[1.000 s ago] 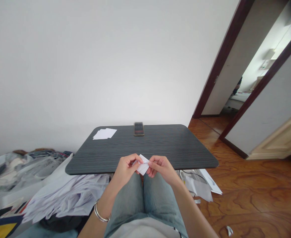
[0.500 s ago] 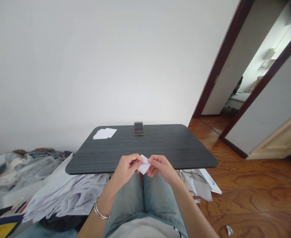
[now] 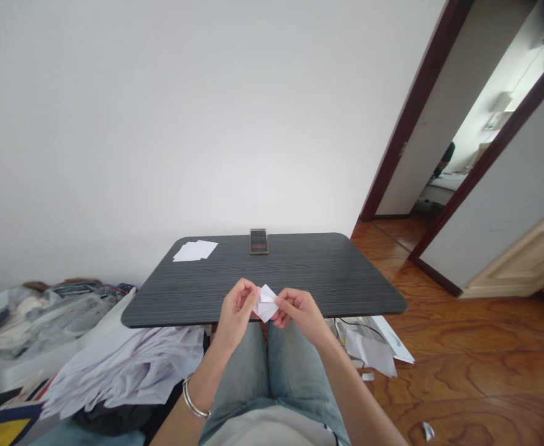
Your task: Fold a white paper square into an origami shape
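A small piece of folded white paper [image 3: 266,303] is held up between my two hands, over the near edge of the dark table [image 3: 318,266]. My left hand [image 3: 238,308] pinches its left corner between thumb and fingers. On the opposite side, my right hand [image 3: 298,308] grips the right corner the same way, with the other fingers curled beneath. Crease lines and overlapping flaps show on the paper's face. Part of its edges is covered by my fingertips.
White paper sheets [image 3: 195,250] lie at the table's back left. A phone-like device [image 3: 259,241] stands at the back middle, by the wall. Piled white cloth [image 3: 127,365] and plastic bags [image 3: 53,316] sit left of the table. Papers [image 3: 371,350] lie below its right side.
My left hand has risen slightly and shifted its hold to the paper's left corner. More of the paper's folded face shows now. My right hand stays nearly in place.
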Available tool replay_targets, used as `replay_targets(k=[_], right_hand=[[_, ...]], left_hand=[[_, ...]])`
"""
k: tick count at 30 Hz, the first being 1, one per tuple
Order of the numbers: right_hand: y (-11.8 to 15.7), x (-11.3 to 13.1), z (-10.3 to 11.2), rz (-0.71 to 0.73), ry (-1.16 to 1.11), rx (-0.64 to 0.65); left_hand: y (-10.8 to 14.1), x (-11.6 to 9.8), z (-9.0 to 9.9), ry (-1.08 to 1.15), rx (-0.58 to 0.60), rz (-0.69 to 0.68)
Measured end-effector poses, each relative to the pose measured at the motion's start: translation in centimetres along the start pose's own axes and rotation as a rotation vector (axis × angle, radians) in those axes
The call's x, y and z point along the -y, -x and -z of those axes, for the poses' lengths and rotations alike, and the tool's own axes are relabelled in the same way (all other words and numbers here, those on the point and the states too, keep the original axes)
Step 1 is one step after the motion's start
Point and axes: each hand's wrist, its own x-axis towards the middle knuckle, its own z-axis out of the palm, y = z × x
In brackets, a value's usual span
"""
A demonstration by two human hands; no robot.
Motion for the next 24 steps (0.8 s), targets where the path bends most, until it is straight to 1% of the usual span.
replay_targets(k=[2, 4, 5, 9, 12, 16, 20, 24], right_hand=[[-0.02, -0.05, -0.09, 0.015, 0.014, -0.027], [-0.03, -0.15, -0.17, 0.034, 0.027, -0.047], [-0.03, -0.22, -0.21, 0.045, 0.035, -0.054], [0.01, -0.46, -0.47, 0.080, 0.074, -0.074], [0.08, -0.53, -0.73, 0.100, 0.107, -0.095], [0.11, -0.52, -0.81, 0.096, 0.084, -0.088], [0.02, -0.42, -0.53, 0.034, -0.009, -0.036], [-0.01, -0.28, -0.35, 0.006, -0.053, -0.037]], left_hand=[[0.00, 0.22, -0.16, 0.022, -0.059, 0.001], [-0.01, 0.30, -0.23, 0.019, -0.146, -0.033], [0.00, 0.30, -0.22, -0.002, -0.169, -0.052], [0.03, 0.32, -0.11, -0.147, -0.136, -0.066], [0.03, 0.51, -0.05, -0.210, -0.173, -0.039], [-0.10, 0.73, -0.02, -0.173, -0.169, 0.009], [-0.26, 0.74, 0.10, -0.127, -0.145, -0.004], [-0.27, 0.73, 0.23, -0.112, -0.152, -0.010]])
